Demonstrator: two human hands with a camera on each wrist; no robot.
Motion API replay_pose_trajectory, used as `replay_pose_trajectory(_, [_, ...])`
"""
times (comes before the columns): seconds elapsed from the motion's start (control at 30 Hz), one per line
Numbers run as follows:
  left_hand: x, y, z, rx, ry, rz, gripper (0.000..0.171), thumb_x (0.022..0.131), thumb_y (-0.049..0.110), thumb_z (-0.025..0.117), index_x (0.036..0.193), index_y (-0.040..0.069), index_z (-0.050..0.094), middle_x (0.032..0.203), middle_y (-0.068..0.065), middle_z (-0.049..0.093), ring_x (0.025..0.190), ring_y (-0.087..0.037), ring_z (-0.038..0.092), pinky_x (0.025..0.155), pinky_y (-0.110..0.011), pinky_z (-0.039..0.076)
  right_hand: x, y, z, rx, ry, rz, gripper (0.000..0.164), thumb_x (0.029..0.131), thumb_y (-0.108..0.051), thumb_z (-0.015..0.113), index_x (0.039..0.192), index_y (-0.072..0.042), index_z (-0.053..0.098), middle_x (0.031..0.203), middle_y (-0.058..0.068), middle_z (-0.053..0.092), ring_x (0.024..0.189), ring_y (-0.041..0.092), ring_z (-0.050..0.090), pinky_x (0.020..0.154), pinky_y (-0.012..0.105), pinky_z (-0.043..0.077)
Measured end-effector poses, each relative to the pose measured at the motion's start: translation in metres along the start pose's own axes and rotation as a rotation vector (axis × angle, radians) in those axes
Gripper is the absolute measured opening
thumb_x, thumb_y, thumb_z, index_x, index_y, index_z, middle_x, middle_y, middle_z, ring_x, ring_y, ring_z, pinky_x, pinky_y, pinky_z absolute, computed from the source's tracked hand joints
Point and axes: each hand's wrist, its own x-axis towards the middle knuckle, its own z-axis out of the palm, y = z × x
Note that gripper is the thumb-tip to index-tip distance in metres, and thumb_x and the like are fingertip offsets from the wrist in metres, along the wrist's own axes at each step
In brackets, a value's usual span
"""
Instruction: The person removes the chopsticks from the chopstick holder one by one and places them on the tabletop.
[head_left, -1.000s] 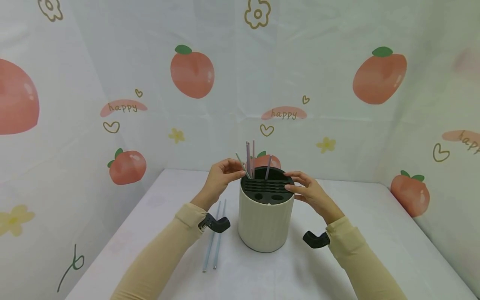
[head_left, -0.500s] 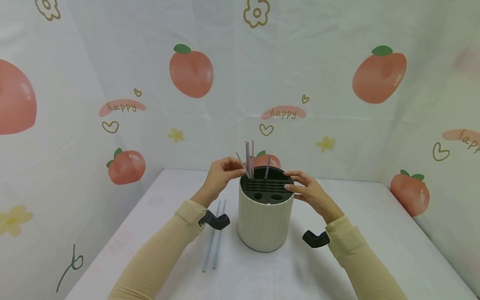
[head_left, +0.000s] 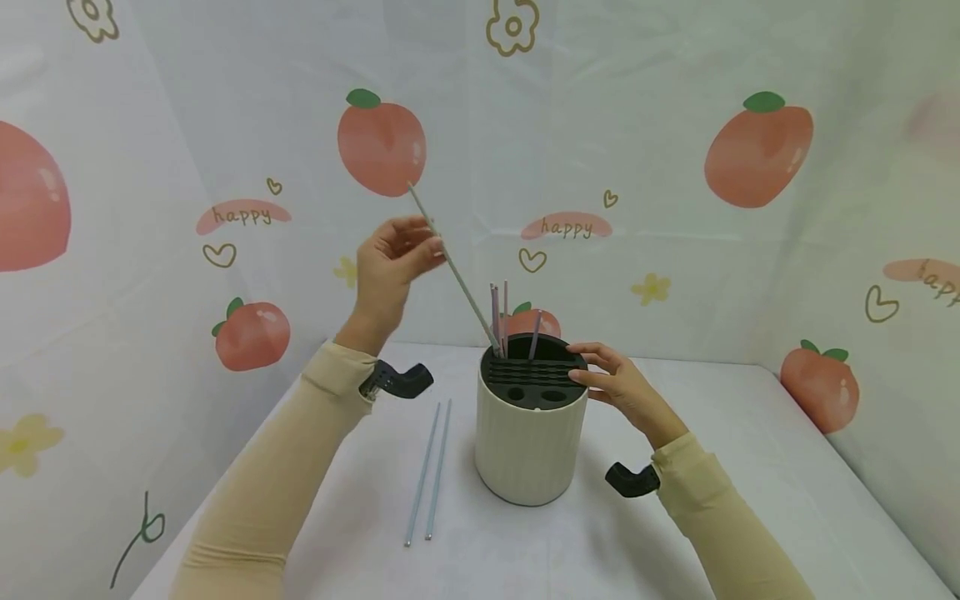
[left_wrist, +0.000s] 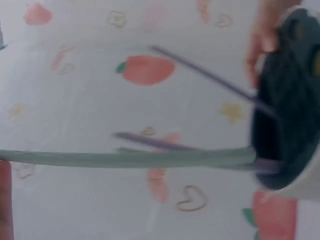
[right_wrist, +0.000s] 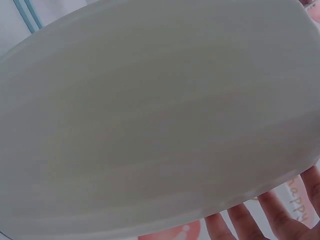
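Observation:
My left hand (head_left: pixel 390 265) pinches a pale green chopstick (head_left: pixel 457 273) near its upper part. The chopstick slants down to the right, its lower end at the back opening of a cream utensil holder (head_left: pixel 528 454). In the left wrist view the green chopstick (left_wrist: pixel 125 159) runs across to the holder's dark insert (left_wrist: pixel 295 85). My right hand (head_left: pixel 618 385) rests its fingers against the holder's right rim; several extended fingers (right_wrist: pixel 272 212) show along its wall in the right wrist view. Purple chopsticks (head_left: pixel 495 310) and a pink one (head_left: pixel 506 304) stand in the back compartment.
Two light blue chopsticks (head_left: pixel 431 475) lie side by side on the white table (head_left: pixel 360 533), left of the holder. The black insert has slots (head_left: pixel 536 372) and round holes (head_left: pixel 553 396). A white fruit-printed cloth (head_left: pixel 480 150) hangs behind.
My left hand has risen and moved left from the holder's rim, drawing the green chopstick mostly up out of it. My right hand has stayed at the rim.

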Motion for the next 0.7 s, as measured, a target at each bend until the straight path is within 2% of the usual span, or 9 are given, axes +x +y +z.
replay_pose_trajectory(0.1, [0.01,0.019,-0.011,-0.037,0.066,0.052,0.023,0.082,-0.004,0.073,0.1,0.01,0.068,0.084,-0.003,0.067,0.075,-0.014,0.069,0.077,-0.032,0.06,0.0,0.0,0.0,-0.002,0.001,0.004,0.038,0.094,-0.015,0.062,0.131,-0.013,0.051,0.135,0.012,0.046,0.102,0.008,0.062,0.09,0.026,0.05])
replay_pose_trajectory(0.17, [0.013,0.023,-0.023,-0.038,0.1,0.028,0.024,0.083,-0.005,0.071,0.102,0.009,0.068,0.085,-0.004,0.067,0.074,-0.014,0.069,0.078,-0.032,0.06,0.0,0.0,0.0,0.001,0.001,0.005,0.038,0.094,-0.015,0.062,0.13,-0.014,0.052,0.136,0.012,0.045,0.102,0.008,0.061,0.09,0.026,0.05])
replay_pose_trajectory(0.23, [0.011,0.018,-0.038,-0.02,0.111,-0.039,0.024,0.084,-0.005,0.07,0.103,0.01,0.069,0.085,-0.003,0.066,0.074,-0.013,0.069,0.078,-0.03,0.06,0.0,0.0,0.0,0.004,0.003,0.006,0.037,0.094,-0.015,0.063,0.13,-0.014,0.052,0.135,0.011,0.046,0.101,0.008,0.062,0.089,0.025,0.05])
replay_pose_trajectory(0.37, [-0.007,-0.01,-0.071,0.12,0.076,-0.251,0.024,0.088,-0.003,0.066,0.104,0.015,0.069,0.083,0.002,0.066,0.076,-0.007,0.067,0.075,-0.023,0.059,0.0,0.0,0.0,0.006,0.0,0.0,0.037,0.094,-0.015,0.062,0.13,-0.014,0.052,0.133,0.01,0.047,0.101,0.008,0.062,0.089,0.026,0.051])
replay_pose_trajectory(0.43, [-0.021,-0.03,-0.087,0.217,0.033,-0.364,0.025,0.089,0.0,0.066,0.112,0.01,0.066,0.083,0.005,0.065,0.076,-0.005,0.065,0.075,-0.021,0.059,0.0,0.0,0.0,0.004,-0.001,-0.003,0.038,0.094,-0.015,0.062,0.13,-0.013,0.051,0.134,0.011,0.047,0.101,0.008,0.062,0.089,0.026,0.051])
replay_pose_trajectory(0.53, [-0.046,-0.062,-0.109,0.347,-0.027,-0.512,0.036,0.092,0.001,0.064,0.127,-0.004,0.057,0.084,0.007,0.065,0.076,-0.002,0.065,0.076,-0.019,0.058,0.0,0.0,0.0,0.001,-0.003,-0.006,0.038,0.094,-0.015,0.062,0.131,-0.012,0.051,0.135,0.013,0.046,0.102,0.008,0.062,0.09,0.027,0.05])
replay_pose_trajectory(0.63, [-0.071,-0.091,-0.128,0.455,-0.058,-0.618,0.044,0.092,0.002,0.063,0.132,-0.011,0.051,0.089,0.002,0.067,0.077,-0.003,0.065,0.075,-0.018,0.057,0.0,0.001,0.0,-0.002,0.001,-0.003,0.039,0.094,-0.015,0.062,0.131,-0.012,0.051,0.135,0.013,0.045,0.102,0.008,0.061,0.091,0.028,0.05])
replay_pose_trajectory(0.7, [-0.085,-0.107,-0.138,0.514,-0.073,-0.678,0.045,0.092,0.004,0.063,0.132,-0.012,0.05,0.096,-0.009,0.07,0.08,-0.006,0.067,0.075,-0.019,0.057,0.0,0.001,0.0,-0.003,0.001,-0.001,0.039,0.094,-0.015,0.062,0.131,-0.011,0.05,0.135,0.013,0.045,0.102,0.008,0.061,0.091,0.029,0.05])
